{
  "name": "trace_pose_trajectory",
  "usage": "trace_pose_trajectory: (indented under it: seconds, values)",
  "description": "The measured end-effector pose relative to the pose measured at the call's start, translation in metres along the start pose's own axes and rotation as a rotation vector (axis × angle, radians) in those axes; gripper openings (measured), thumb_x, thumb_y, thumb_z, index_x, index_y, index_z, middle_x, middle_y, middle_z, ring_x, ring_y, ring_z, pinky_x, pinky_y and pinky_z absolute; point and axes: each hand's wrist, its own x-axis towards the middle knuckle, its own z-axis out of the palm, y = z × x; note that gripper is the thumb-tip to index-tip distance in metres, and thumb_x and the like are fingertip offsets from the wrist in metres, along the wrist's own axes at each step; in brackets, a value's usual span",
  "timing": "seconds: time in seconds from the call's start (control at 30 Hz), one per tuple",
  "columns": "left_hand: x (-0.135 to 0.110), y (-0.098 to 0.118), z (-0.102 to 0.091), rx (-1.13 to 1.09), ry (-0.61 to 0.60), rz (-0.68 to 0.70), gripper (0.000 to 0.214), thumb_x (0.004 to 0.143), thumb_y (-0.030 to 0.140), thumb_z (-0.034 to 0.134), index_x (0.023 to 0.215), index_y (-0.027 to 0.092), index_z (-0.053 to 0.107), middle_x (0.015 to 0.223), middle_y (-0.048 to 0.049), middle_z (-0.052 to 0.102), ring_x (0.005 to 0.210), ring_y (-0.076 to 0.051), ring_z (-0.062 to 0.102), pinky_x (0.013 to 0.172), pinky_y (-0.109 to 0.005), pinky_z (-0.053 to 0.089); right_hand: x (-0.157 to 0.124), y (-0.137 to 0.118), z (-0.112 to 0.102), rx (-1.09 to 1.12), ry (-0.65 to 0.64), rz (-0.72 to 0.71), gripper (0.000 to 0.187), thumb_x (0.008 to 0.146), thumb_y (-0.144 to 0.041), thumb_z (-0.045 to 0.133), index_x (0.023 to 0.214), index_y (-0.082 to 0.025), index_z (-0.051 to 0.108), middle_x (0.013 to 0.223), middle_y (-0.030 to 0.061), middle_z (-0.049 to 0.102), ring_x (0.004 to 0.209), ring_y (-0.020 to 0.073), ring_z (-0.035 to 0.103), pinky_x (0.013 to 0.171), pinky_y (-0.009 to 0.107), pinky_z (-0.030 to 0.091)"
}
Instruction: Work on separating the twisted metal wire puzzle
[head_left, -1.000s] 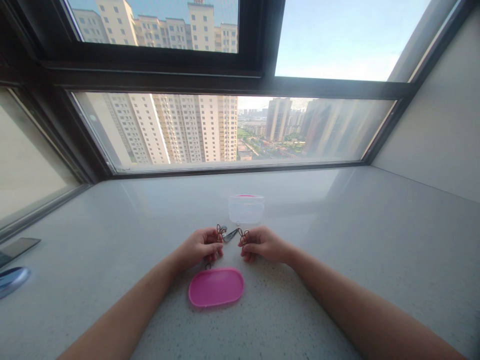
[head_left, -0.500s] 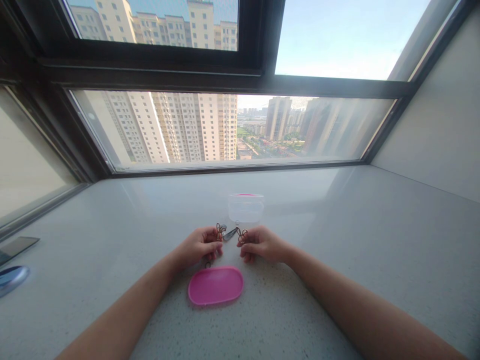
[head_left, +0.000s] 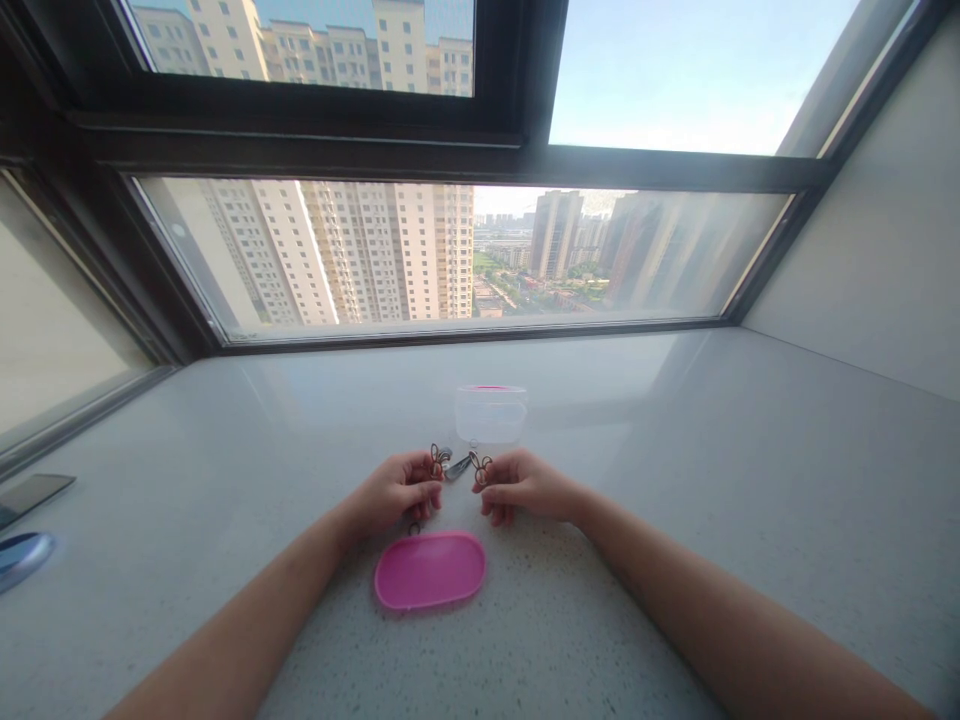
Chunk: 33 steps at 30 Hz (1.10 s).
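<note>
My left hand (head_left: 397,492) is closed in a pinch on a small brown wire-shaped piece (head_left: 436,459). My right hand (head_left: 525,487) pinches a second, matching brown wire piece (head_left: 481,467). The two pieces are held close together above the stone sill, a short gap between them. A small silvery metal item (head_left: 454,467) lies on the sill just behind and between the hands. A pink oval lid (head_left: 430,570) lies flat in front of my hands. A clear plastic container (head_left: 490,414) stands just beyond them.
The grey speckled stone sill (head_left: 675,470) runs under a wide window with a dark frame (head_left: 450,335). At the far left edge lie a dark phone (head_left: 34,491) and a bluish rounded object (head_left: 22,555). A pale wall (head_left: 870,240) rises at the right.
Both hands have stayed almost in place; the two wire pieces have come slightly nearer each other. The view has tilted a little.
</note>
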Motion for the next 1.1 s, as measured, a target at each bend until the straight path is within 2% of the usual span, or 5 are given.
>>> trace_pose_trajectory:
  seconds: [0.53, 1.1]
  values:
    - [-0.0024, 0.0035, 0.0027, 0.01, 0.006, -0.005, 0.021, 0.076, 0.031, 0.061, 0.083, 0.014, 0.052, 0.061, 0.0002, 0.057, 0.048, -0.009, 0.05, 0.049, -0.022, 0.039, 0.0003, 0.0005, -0.0005, -0.005, 0.001, 0.0, 0.03, 0.069, -0.036, 0.068, 0.086, -0.011, 0.061, 0.067, 0.0044, 0.066, 0.055, 0.0135, 0.063, 0.048, 0.022, 0.048]
    - [-0.0013, -0.0009, 0.0028, 0.028, 0.005, -0.015, 0.021, 0.077, 0.032, 0.06, 0.085, 0.015, 0.05, 0.065, -0.0011, 0.061, 0.046, -0.008, 0.049, 0.045, -0.021, 0.038, 0.0008, 0.0006, 0.0001, -0.006, 0.007, 0.001, 0.034, 0.068, -0.039, 0.069, 0.088, -0.012, 0.061, 0.069, 0.0042, 0.066, 0.054, 0.0131, 0.062, 0.049, 0.023, 0.048]
